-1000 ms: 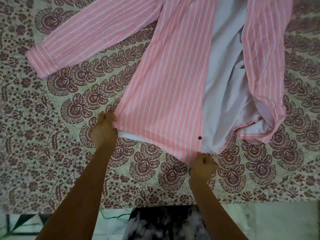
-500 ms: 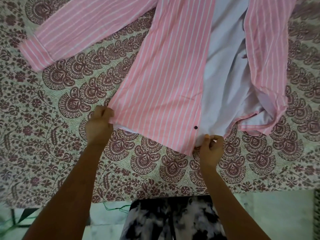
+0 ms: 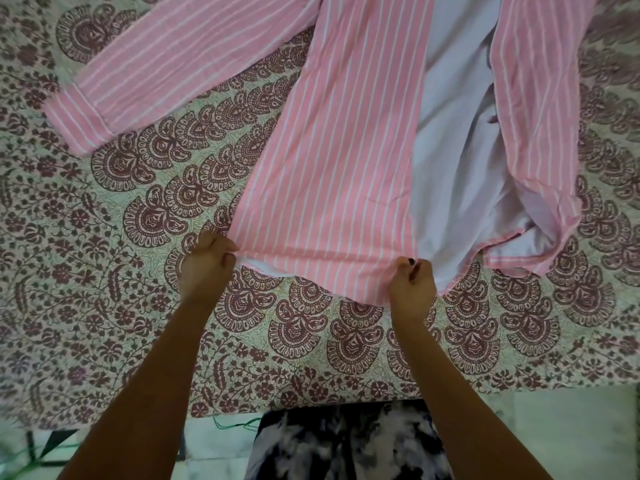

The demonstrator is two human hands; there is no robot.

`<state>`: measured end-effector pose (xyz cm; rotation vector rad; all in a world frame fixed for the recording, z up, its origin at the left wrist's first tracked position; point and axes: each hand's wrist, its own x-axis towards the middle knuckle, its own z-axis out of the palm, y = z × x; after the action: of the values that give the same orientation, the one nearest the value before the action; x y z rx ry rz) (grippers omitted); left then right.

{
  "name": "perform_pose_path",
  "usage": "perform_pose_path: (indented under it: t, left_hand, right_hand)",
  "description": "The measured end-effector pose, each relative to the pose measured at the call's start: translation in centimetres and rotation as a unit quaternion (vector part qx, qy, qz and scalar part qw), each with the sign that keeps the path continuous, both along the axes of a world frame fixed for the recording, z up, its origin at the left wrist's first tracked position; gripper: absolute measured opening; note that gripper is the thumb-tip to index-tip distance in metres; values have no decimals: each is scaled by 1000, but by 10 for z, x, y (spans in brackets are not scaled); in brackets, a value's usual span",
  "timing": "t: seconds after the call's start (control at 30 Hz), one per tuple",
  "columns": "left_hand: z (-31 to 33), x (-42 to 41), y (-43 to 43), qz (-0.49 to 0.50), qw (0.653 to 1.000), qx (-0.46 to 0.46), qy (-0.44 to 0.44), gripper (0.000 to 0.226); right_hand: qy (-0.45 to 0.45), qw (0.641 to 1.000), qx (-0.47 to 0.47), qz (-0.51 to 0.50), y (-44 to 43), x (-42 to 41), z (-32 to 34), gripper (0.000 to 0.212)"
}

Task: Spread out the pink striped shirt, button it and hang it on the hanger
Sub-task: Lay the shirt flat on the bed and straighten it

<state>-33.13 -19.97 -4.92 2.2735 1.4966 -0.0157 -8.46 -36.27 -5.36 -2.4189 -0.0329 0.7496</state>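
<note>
I was at the spreading step: the pink, white-striped cotton shirt (image 3: 332, 150) lay open on the maroon paisley-printed bedspread (image 3: 104, 237), running from top centre to mid-frame, with my left grip (image 3: 204, 271) pinching one hem corner of its flat front panel and my right grip (image 3: 412, 285) pinching the other. The panel at right lay bunched, pale inside showing, so I judged it needed flattening next, before buttoning.
</note>
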Motion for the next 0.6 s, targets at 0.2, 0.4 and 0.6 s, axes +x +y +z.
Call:
perform_pose_path:
  t: [0.2,0.4,0.6]
  left_hand:
    - [6,13,2,44,998,-36,40,10]
    - [21,32,27,76,993,-11,90,20]
    - [28,123,96,106,992,23,-64,21]
  right_hand:
    - [40,975,-183,120,-8,-2,9,25]
    - [-77,975,-67,198,27,34,30,31]
    - [91,992,60,62,112,78,29,32]
